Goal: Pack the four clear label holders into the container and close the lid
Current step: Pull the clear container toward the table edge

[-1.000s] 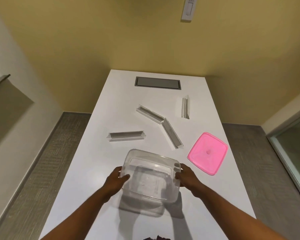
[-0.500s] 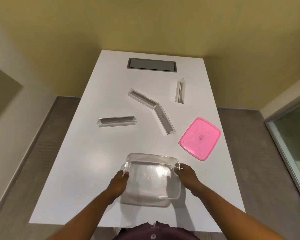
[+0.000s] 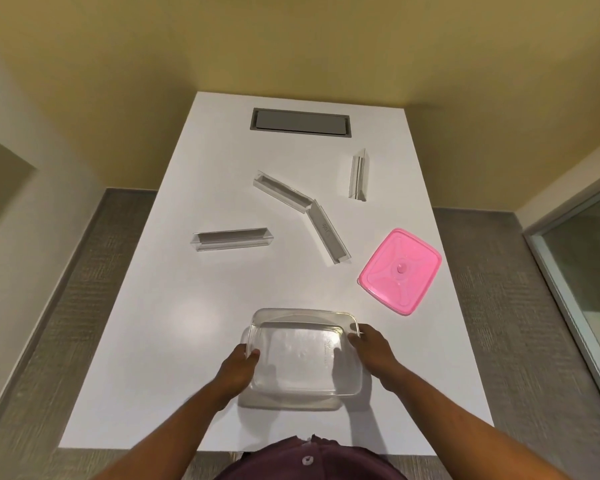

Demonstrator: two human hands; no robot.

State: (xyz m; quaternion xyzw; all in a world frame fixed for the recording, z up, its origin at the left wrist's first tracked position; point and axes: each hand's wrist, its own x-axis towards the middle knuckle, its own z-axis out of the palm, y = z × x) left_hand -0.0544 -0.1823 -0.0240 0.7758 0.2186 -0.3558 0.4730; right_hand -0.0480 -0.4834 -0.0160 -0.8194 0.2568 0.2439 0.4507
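Observation:
A clear plastic container [image 3: 300, 362] sits open and empty on the white table [image 3: 174, 306] near its front edge. My left hand [image 3: 238, 370] grips its left rim and my right hand [image 3: 369, 349] grips its right rim. Several clear label holders lie farther back: one [image 3: 232, 239] at the left, two touching end to end in the middle [image 3: 282, 192] [image 3: 329, 232], and one [image 3: 359, 174] at the right. The pink lid [image 3: 399, 270] lies flat to the right of the middle holders.
A grey cable hatch [image 3: 300, 123] is set into the table's far end. Yellow walls close in behind the table. Grey carpet runs along both sides, and a glass panel [image 3: 589, 271] stands at the right.
The container went from lifted and tilted to resting flat on the table, nearer the front edge. Both hands stayed on its sides. The camera tipped further down.

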